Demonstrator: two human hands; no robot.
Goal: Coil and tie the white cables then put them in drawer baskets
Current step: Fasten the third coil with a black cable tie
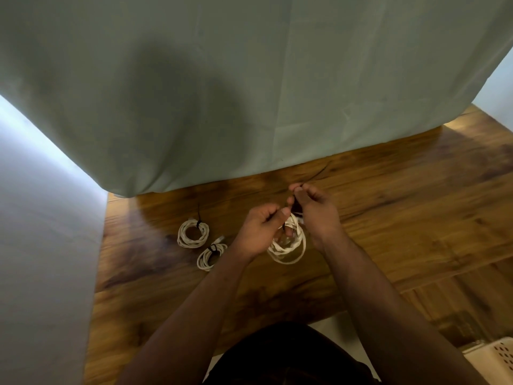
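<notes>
A grey-green cloth [249, 79] hangs across the upper two thirds of the frame, its hem meeting the far edge of a wooden table [402, 218] that fills the middle and lower right. A pale wall [41, 245] runs down the left side. The person's bare forearms reach up from the bottom edge, above dark clothing [291, 357] at bottom centre. The corner of a white perforated basket [497, 357] shows at the lower right edge.

Just right of centre, the two hands meet over an untied white cable coil [288, 248], whose lower loops hang below them close to the tabletop. The left hand [261, 232] has its fingers curled round the top of this coil, thumb pointing toward the other hand. The right hand [316, 215] pinches a thin black tie [320, 172] between thumb and fingertips; the tie's free end sticks out toward the upper right.

Left of the hands, two more white coils lie flat on the table, each bound with a black tie: a rounder tied coil [193, 234] farther up, and a smaller tied coil [210, 255] just below and right of it, near the left wrist.
</notes>
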